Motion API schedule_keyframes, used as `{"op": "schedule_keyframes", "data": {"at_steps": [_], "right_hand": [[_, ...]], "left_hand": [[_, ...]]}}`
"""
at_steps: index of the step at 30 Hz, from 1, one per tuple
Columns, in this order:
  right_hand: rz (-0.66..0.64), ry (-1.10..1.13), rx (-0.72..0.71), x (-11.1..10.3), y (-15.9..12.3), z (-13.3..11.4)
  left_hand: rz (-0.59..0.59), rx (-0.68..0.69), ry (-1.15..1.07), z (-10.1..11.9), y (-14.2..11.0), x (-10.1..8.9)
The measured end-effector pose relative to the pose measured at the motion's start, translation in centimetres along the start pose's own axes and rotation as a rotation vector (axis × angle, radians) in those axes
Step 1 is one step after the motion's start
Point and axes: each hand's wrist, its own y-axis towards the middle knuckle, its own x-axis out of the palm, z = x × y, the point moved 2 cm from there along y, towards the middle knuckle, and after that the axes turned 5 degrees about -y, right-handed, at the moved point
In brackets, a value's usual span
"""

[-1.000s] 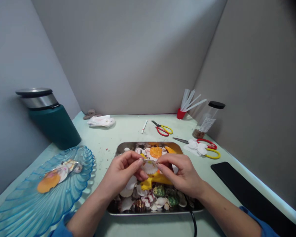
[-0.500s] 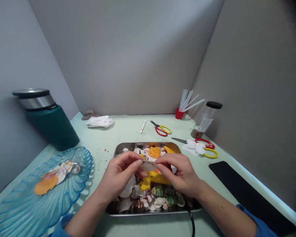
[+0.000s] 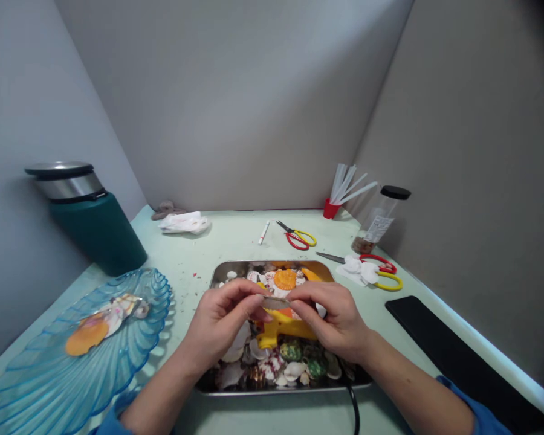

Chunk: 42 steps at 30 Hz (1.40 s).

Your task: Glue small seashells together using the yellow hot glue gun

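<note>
Above a metal tray [image 3: 236, 394] of seashells, a thin, pale shell [image 3: 276, 302] is pinched between both hands. My left hand [image 3: 226, 314] grips its left edge between thumb and fingertips. At the right edge, the thumb and index finger of my right hand [image 3: 335, 314] are closed on it. Below the hands lies a yellow glue gun [image 3: 281, 327], partly hidden, with a black cord [image 3: 353, 405] running over the tray's front rim. An orange scallop shell [image 3: 284, 279] rests behind my fingers, and green-patterned shells [image 3: 317, 367] lie at the front.
At left stand a blue shell-shaped dish [image 3: 131, 350] with several shells and a green bottle [image 3: 97, 229]. Behind the tray lie a marker [image 3: 263, 232] and scissors [image 3: 299, 237]. On the right are larger scissors [image 3: 390, 281], a jar [image 3: 375, 223], a red straw cup [image 3: 330, 209] and a black pad [image 3: 453, 356].
The pale shell has tipped slightly between my fingertips, so its face looks darker and narrower. Both hands keep their grip and almost the same place.
</note>
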Motion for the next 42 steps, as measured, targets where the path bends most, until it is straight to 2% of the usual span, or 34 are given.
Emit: {"op": "schedule_keyframes", "data": {"at_steps": [10,22,29,42], "right_hand": [[-0.017,-0.003,-0.028,0.03,-0.08,-0.19],[0.0,-0.039,-0.005,0.06,0.02,-0.01],[-0.009,-0.05,-0.018,0.07,-0.08,-0.03],[-0.012,-0.058,-0.029,0.1,-0.08,0.0]], "left_hand": [[-0.038,0.008,0.005,-0.07,0.07,-0.09],[0.012,0.115,0.073,0.3,-0.23,0.22],[-0.003,0.178,0.138,0.59,-0.28,0.17],[-0.048,0.153,0.124,0.27,-0.5,0.1]]}}
